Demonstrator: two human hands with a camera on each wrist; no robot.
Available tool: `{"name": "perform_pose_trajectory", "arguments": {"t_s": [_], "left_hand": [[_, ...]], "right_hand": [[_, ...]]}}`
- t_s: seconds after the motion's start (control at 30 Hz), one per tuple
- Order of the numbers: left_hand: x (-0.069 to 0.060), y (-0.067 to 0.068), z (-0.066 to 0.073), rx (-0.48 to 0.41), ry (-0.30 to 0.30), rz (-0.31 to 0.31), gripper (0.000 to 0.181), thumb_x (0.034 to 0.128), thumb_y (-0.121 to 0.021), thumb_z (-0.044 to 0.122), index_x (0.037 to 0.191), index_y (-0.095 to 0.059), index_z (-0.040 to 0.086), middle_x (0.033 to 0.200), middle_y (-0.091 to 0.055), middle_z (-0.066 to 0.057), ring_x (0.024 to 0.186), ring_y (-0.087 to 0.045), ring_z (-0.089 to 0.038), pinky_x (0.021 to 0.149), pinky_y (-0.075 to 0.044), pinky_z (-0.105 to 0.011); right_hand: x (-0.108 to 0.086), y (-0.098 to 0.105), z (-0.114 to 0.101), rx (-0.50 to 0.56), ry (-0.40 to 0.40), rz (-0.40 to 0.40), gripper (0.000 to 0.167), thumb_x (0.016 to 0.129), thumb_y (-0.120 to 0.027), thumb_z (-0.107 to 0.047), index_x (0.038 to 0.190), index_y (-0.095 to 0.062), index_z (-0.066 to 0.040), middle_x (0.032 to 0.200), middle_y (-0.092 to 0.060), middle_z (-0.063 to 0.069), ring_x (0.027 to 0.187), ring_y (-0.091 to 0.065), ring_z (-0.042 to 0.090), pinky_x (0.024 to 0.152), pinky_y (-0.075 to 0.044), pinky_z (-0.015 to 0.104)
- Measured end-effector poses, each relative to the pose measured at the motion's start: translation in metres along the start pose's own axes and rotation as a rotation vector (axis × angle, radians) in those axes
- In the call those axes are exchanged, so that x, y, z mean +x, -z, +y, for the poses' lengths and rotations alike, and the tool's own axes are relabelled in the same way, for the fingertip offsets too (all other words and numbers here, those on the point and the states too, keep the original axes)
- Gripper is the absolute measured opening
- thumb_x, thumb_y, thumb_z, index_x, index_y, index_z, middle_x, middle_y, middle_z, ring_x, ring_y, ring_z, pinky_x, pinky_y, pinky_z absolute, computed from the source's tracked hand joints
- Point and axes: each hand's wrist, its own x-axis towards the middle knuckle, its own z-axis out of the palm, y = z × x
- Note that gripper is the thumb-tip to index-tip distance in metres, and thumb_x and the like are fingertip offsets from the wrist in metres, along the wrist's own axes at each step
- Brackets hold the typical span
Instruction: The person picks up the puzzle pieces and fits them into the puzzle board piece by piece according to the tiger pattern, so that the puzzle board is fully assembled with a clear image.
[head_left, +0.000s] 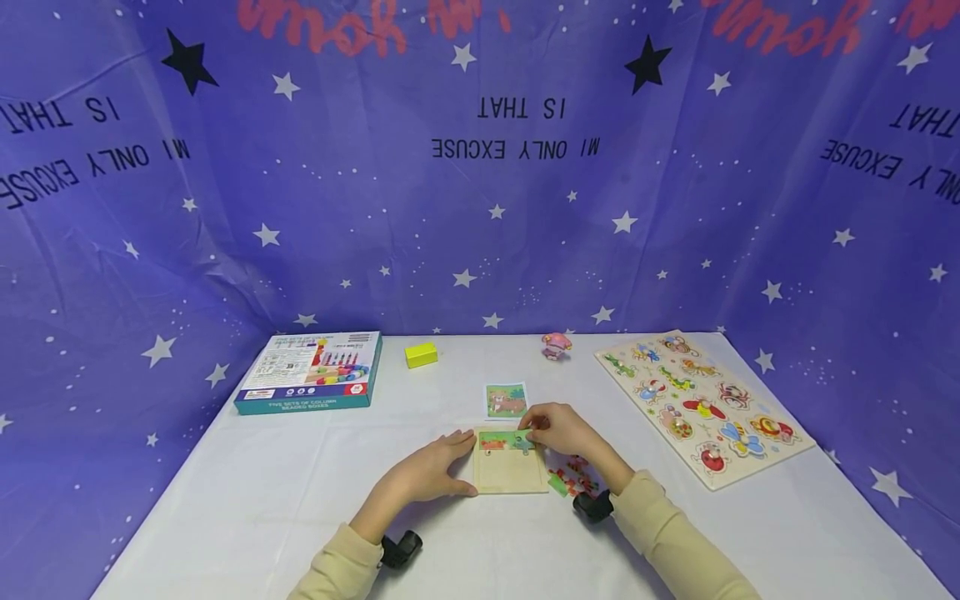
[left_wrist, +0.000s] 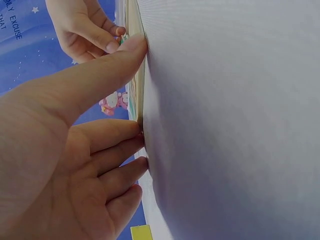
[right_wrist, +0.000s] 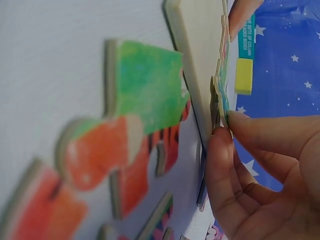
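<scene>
A shallow wooden puzzle board (head_left: 512, 477) lies on the white table, with green and red jigsaw pieces (head_left: 492, 441) along its far edge. My left hand (head_left: 423, 472) rests against the board's left edge, its fingers extended and the thumb at the near corner. At the far right corner my right hand (head_left: 561, 428) pinches a green puzzle piece (right_wrist: 223, 97) between thumb and fingers. Beside the board on the right is a pile of loose puzzle pieces (head_left: 576, 478), red, orange and green, partly under the right forearm. Just beyond the board sits a small picture card (head_left: 506, 402) showing an animal.
At the back left is a boxed bead set (head_left: 307, 375). A yellow block (head_left: 421, 355) and a pink figurine (head_left: 556, 346) stand toward the back. A large wooden insect puzzle (head_left: 701, 400) lies on the right. Purple star-printed cloth (head_left: 480, 250) hangs behind the table.
</scene>
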Motion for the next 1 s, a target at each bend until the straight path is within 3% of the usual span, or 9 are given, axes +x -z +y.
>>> {"name": "perform_pose_trajectory", "arguments": {"t_s": [0.3, 0.5, 0.67, 0.8, 1.0], "left_hand": [[-0.0004, -0.0003, 0.0012, -0.001, 0.003, 0.001, 0.081, 0.0814, -0.077, 0.037, 0.142, -0.042, -0.005, 0.15, -0.038, -0.017, 0.139, -0.03, -0.037, 0.114, -0.025, -0.049], [-0.0005, -0.0006, 0.0019, -0.003, 0.007, -0.002, 0.082, 0.0812, -0.076, 0.037, 0.143, -0.042, -0.004, 0.15, -0.038, -0.016, 0.139, -0.029, -0.037, 0.114, -0.025, -0.049], [-0.0002, -0.0004, 0.0014, 0.002, 0.0, 0.003, 0.081, 0.0817, -0.076, 0.037, 0.142, -0.042, -0.004, 0.15, -0.038, -0.017, 0.139, -0.03, -0.037, 0.114, -0.025, -0.049], [-0.0004, -0.0002, 0.0011, -0.005, 0.0, 0.003, 0.081, 0.0815, -0.077, 0.036, 0.142, -0.042, -0.004, 0.15, -0.038, -0.017, 0.139, -0.03, -0.037, 0.114, -0.025, -0.049], [-0.0007, 0.0, 0.001, -0.003, -0.005, 0.008, 0.081, 0.0814, -0.077, 0.036, 0.142, -0.042, -0.005, 0.149, -0.038, -0.018, 0.139, -0.03, -0.038, 0.114, -0.026, -0.049]], "right_hand": [[-0.0023, -0.0012, -0.0026, 0.044, 0.008, -0.005, 0.011, 0.089, -0.063, 0.002, 0.096, -0.069, -0.005, 0.079, -0.063, 0.003, 0.061, -0.058, 0.015, 0.05, -0.046, 0.025], [-0.005, 0.0042, -0.0024, -0.043, 0.069, 0.022, 0.013, 0.086, -0.071, -0.004, 0.097, -0.071, -0.01, 0.085, -0.063, -0.004, 0.071, -0.055, 0.012, 0.058, -0.048, 0.025], [-0.0054, 0.0078, -0.0007, -0.089, 0.148, -0.026, 0.017, 0.083, -0.076, -0.009, 0.099, -0.072, -0.012, 0.091, -0.065, -0.002, 0.08, -0.057, 0.014, 0.069, -0.05, 0.028], [-0.0062, 0.0083, -0.0005, -0.094, 0.159, -0.068, 0.019, 0.081, -0.078, -0.012, 0.1, -0.073, -0.01, 0.091, -0.065, -0.001, 0.082, -0.058, 0.017, 0.072, -0.051, 0.028], [-0.0053, 0.0063, -0.0007, -0.105, 0.153, -0.047, 0.018, 0.08, -0.078, -0.007, 0.097, -0.074, -0.009, 0.09, -0.066, -0.002, 0.081, -0.058, 0.015, 0.07, -0.051, 0.026]]}}
